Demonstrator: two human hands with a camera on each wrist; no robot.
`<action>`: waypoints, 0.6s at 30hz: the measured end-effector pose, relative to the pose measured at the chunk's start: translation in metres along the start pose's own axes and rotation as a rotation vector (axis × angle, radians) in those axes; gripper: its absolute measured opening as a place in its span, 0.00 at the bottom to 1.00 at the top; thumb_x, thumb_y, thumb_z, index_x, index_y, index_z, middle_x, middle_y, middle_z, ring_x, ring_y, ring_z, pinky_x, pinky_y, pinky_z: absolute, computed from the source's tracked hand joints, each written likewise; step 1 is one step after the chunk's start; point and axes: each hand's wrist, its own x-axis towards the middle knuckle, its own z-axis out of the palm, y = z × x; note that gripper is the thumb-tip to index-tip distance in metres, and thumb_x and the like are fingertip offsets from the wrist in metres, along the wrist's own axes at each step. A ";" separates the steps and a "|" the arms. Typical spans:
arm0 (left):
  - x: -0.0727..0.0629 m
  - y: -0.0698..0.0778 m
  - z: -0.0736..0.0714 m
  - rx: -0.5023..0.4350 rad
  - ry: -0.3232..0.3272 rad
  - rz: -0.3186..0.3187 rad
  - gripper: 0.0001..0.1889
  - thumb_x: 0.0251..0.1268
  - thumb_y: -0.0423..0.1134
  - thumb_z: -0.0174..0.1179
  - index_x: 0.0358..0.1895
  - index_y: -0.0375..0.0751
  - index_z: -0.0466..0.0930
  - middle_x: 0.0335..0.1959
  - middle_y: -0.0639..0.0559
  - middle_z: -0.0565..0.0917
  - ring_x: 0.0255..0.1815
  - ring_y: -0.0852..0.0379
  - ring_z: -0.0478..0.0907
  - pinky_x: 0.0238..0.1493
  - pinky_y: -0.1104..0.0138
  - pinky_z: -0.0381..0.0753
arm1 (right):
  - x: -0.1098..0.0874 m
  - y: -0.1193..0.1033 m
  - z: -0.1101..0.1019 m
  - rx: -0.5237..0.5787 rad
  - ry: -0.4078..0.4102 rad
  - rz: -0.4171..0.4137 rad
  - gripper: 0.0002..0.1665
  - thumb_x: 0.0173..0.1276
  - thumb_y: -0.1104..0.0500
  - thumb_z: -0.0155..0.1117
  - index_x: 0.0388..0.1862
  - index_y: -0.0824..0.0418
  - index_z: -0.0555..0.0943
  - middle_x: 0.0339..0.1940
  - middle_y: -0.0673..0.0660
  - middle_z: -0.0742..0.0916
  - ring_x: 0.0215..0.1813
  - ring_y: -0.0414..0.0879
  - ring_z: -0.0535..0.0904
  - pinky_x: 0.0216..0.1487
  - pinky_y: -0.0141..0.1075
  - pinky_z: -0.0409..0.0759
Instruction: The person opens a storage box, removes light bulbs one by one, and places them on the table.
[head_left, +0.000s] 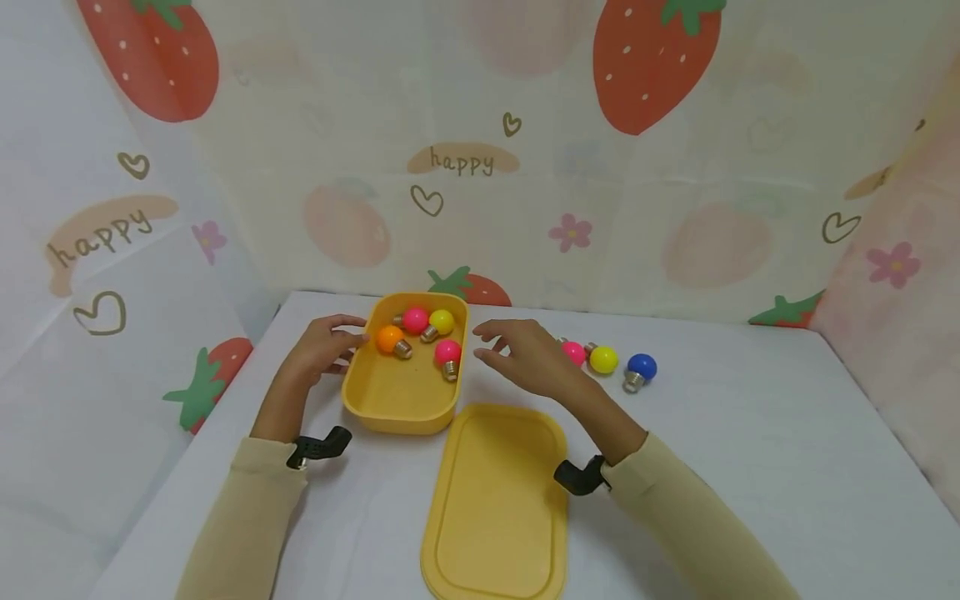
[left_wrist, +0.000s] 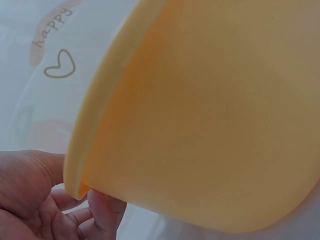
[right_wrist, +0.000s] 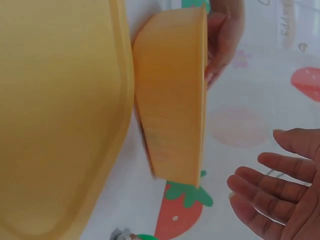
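Note:
A yellow rectangular box [head_left: 401, 408] stands on the table with several small coloured bulbs in it: an orange bulb [head_left: 389, 339], two pink ones and a yellow bulb [head_left: 442, 322]. My left hand [head_left: 318, 346] is at the box's left side, fingertips touching the rim, as the left wrist view also shows. Just past the box's right rim hovers my right hand [head_left: 521, 354], its fingers spread and nothing in them in the right wrist view [right_wrist: 280, 185].
The flat yellow lid [head_left: 498, 500] lies in front of the box. To the right, partly behind my right arm, are a pink bulb [head_left: 574, 352], a yellow bulb [head_left: 603, 359] and a blue bulb [head_left: 642, 367]. Strawberry-print cloth [head_left: 465, 100] walls the table's back and sides.

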 end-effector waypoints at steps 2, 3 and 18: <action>0.000 -0.001 0.000 -0.004 0.000 0.001 0.29 0.74 0.45 0.60 0.74 0.43 0.67 0.63 0.36 0.78 0.50 0.44 0.79 0.43 0.65 0.86 | 0.007 -0.003 0.001 -0.006 -0.005 -0.015 0.21 0.73 0.55 0.66 0.62 0.60 0.82 0.54 0.56 0.88 0.49 0.47 0.84 0.47 0.38 0.85; 0.001 -0.001 0.000 -0.007 0.001 -0.001 0.28 0.74 0.45 0.60 0.74 0.44 0.67 0.63 0.36 0.78 0.50 0.44 0.79 0.43 0.65 0.86 | 0.010 -0.005 0.002 -0.010 -0.010 -0.022 0.21 0.73 0.56 0.66 0.62 0.60 0.82 0.54 0.57 0.88 0.49 0.47 0.84 0.47 0.37 0.85; 0.000 -0.001 -0.002 -0.014 -0.007 -0.013 0.29 0.74 0.45 0.60 0.74 0.44 0.67 0.64 0.37 0.77 0.52 0.43 0.79 0.47 0.62 0.86 | 0.054 -0.025 0.012 -0.058 -0.095 -0.074 0.21 0.71 0.57 0.69 0.60 0.63 0.83 0.54 0.55 0.88 0.52 0.50 0.83 0.52 0.36 0.83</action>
